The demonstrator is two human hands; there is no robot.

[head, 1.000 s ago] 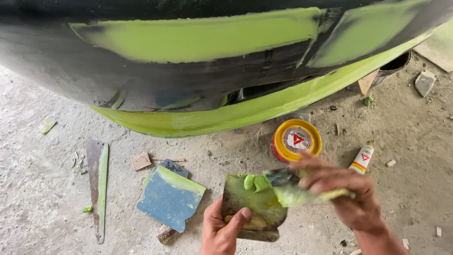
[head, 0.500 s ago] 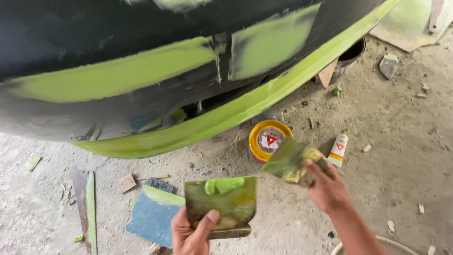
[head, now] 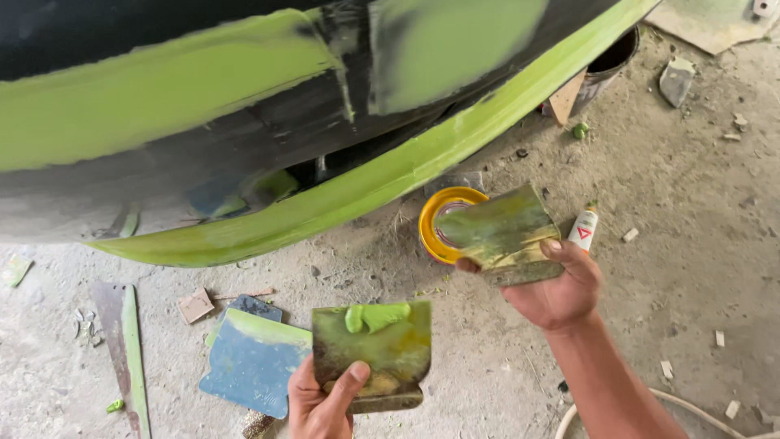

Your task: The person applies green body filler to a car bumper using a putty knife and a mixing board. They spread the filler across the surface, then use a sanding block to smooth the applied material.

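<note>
Since half a second ago, the right-hand spreader (head: 504, 232) has been raised and turned flat, now covering part of the yellow tin (head: 435, 223). Two spreaders are counted in hand: this one is gripped by the right hand (head: 556, 289), lying at eleven o'clock from it; the other spreader (head: 374, 354), bearing one green putty blob (head: 375, 315), is clasped by the left hand (head: 321, 398), at one o'clock from it. One blue board (head: 252, 366) lies at nine o'clock, one small tube (head: 582, 229) at two o'clock.

Two hand-held spreaders (head: 372, 354) (head: 502, 234) — one yellow tin (head: 443, 223) — one small tube (head: 582, 229) — one blue sheet (head: 253, 363).
</note>
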